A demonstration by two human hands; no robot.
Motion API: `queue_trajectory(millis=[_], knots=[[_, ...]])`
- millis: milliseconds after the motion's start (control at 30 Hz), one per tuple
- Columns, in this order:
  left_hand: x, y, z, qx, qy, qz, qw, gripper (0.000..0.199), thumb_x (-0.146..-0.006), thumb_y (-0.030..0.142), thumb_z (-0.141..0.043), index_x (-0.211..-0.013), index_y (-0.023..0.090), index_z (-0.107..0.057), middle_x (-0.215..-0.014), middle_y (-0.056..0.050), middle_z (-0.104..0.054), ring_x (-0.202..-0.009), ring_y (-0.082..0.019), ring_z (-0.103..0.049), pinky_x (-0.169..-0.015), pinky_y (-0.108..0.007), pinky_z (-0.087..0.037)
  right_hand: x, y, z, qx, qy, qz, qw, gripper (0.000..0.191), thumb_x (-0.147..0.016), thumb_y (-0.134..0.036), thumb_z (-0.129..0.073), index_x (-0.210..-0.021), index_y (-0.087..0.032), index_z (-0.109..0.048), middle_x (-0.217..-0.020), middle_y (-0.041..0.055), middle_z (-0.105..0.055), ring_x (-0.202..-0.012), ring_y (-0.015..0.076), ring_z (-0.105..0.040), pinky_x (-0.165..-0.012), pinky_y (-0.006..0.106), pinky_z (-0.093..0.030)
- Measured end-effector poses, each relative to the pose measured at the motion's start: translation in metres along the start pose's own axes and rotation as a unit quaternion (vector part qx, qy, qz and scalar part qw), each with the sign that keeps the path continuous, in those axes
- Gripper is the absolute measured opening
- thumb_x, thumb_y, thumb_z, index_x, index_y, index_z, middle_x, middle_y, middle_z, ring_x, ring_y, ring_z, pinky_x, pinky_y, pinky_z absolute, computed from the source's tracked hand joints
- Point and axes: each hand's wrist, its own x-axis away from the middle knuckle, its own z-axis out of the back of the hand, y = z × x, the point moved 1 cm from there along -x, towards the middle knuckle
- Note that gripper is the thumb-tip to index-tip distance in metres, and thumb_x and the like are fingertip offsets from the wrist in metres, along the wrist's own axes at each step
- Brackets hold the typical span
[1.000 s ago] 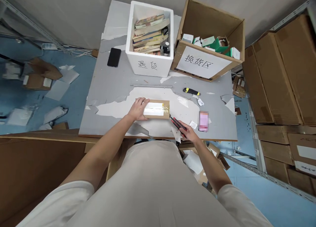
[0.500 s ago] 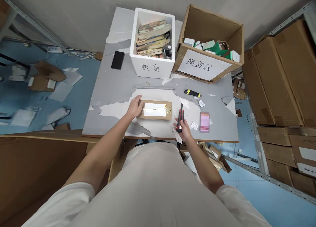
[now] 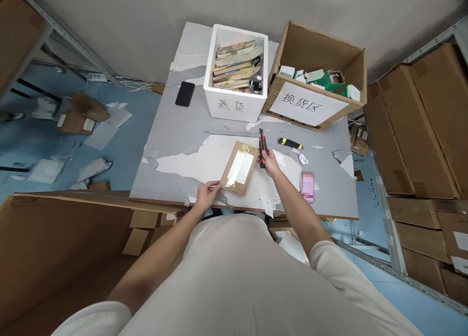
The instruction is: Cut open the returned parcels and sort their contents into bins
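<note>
A small brown cardboard box [image 3: 231, 166] with a white label and clear shiny tape stands turned at a slant over the table's front middle. My left hand [image 3: 207, 194] pinches its near left corner between thumb and fingers. In my right hand [image 3: 269, 162] is a red and black utility knife [image 3: 262, 149], its tip pointing away from me. That hand is close against the box's right side; whether its fingers touch the cardboard I cannot tell.
Behind the box stand a white foam bin [image 3: 236, 106] of books and a cardboard carton [image 3: 318, 107] holding small boxes. A black phone [image 3: 185, 93] lies at left. To the right are a yellow-black cutter [image 3: 290, 143], crumpled paper [image 3: 302, 158] and a blurred pink item [image 3: 307, 187].
The box has swung from lying crosswise to a slant. My left hand has moved from its left end to its near corner. My right hand has moved forward with the knife.
</note>
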Motion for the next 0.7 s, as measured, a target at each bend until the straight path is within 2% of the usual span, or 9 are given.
queue_trajectory(millis=[100, 200, 300, 367, 467, 567, 633, 700], knots=[[0.017, -0.005, -0.009, 0.011, 0.011, 0.011, 1.000, 0.062, -0.062, 0.058, -0.072, -0.103, 0.012, -0.068, -0.075, -0.008, -0.072, -0.076, -0.023, -0.069, -0.081, -0.039, -0.055, -0.010, -0.001, -0.010, 0.032, -0.014, 0.011, 0.999, 0.035, -0.074, -0.044, -0.067, -0.097, -0.025, -0.048, -0.096, -0.0009, -0.065, -0.063, 0.0079, -0.056, -0.056, 0.023, -0.050], [0.019, 0.000, -0.009, -0.010, 0.011, 0.008, 1.000, 0.057, -0.062, 0.056, -0.072, -0.099, 0.012, -0.069, -0.074, -0.008, -0.072, -0.076, -0.023, -0.069, -0.078, -0.037, -0.055, -0.010, -0.001, -0.014, 0.041, -0.016, 0.017, 0.999, 0.036, -0.074, -0.044, -0.067, -0.097, -0.025, -0.048, -0.098, -0.0003, -0.065, -0.064, 0.0083, -0.057, -0.058, 0.024, -0.051], [0.014, 0.006, -0.003, -0.081, 0.013, -0.011, 0.997, 0.047, -0.065, 0.049, -0.070, -0.095, 0.014, -0.070, -0.081, -0.009, -0.072, -0.078, -0.023, -0.068, -0.076, -0.036, -0.055, 0.000, -0.002, -0.008, 0.048, 0.004, 0.018, 0.999, 0.037, -0.073, -0.043, -0.068, -0.098, -0.025, -0.048, -0.105, 0.0009, -0.064, -0.068, 0.0089, -0.059, -0.060, 0.026, -0.054], [0.005, 0.013, 0.000, -0.137, 0.016, -0.028, 0.990, 0.040, -0.067, 0.042, -0.068, -0.097, 0.014, -0.069, -0.089, -0.010, -0.072, -0.081, -0.023, -0.067, -0.077, -0.037, -0.054, 0.017, -0.001, -0.001, 0.041, 0.024, 0.026, 0.999, 0.038, -0.074, -0.043, -0.067, -0.101, -0.025, -0.048, -0.111, 0.0021, -0.062, -0.071, 0.0094, -0.060, -0.061, 0.027, -0.054], [-0.024, 0.034, -0.001, -0.197, 0.014, -0.078, 0.977, 0.041, -0.072, 0.036, -0.061, -0.106, 0.014, -0.066, -0.102, -0.012, -0.069, -0.091, -0.023, -0.065, -0.084, -0.038, -0.053, 0.061, 0.010, 0.011, 0.002, 0.041, 0.024, 0.999, 0.037, -0.076, -0.044, -0.066, -0.103, -0.024, -0.051, -0.118, 0.0046, -0.061, -0.068, 0.0090, -0.059, -0.060, 0.027, -0.055], [-0.072, 0.067, -0.013, -0.232, -0.009, -0.152, 0.961, 0.050, -0.078, 0.037, -0.055, -0.124, 0.015, -0.057, -0.127, -0.014, -0.059, -0.108, -0.024, -0.060, -0.091, -0.039, -0.050, 0.117, 0.033, 0.017, -0.050, 0.038, -0.029, 0.998, 0.035, -0.076, -0.043, -0.067, -0.103, -0.023, -0.056, -0.124, 0.0062, -0.061, -0.067, 0.0094, -0.059, -0.058, 0.027, -0.054], [-0.106, 0.088, -0.026, -0.260, -0.043, -0.185, 0.947, 0.059, -0.080, 0.038, -0.055, -0.135, 0.017, -0.047, -0.140, -0.015, -0.048, -0.116, -0.025, -0.056, -0.093, -0.040, -0.049, 0.152, 0.049, 0.015, -0.103, 0.043, -0.084, 0.990, 0.037, -0.076, -0.044, -0.069, -0.107, -0.027, -0.056, -0.128, 0.0047, -0.058, -0.077, 0.0134, -0.064, -0.061, 0.030, -0.055], [-0.134, 0.103, -0.040, -0.298, -0.083, -0.205, 0.929, 0.059, -0.080, 0.036, -0.055, -0.136, 0.019, -0.046, -0.144, -0.013, -0.043, -0.127, -0.026, -0.048, -0.102, -0.042, -0.042, 0.177, 0.063, 0.009, -0.154, 0.038, -0.130, 0.979, 0.038, -0.077, -0.047, -0.068, -0.109, -0.032, -0.054, -0.133, 0.0021, -0.055, -0.091, 0.0187, -0.066, -0.067, 0.035, -0.057]])
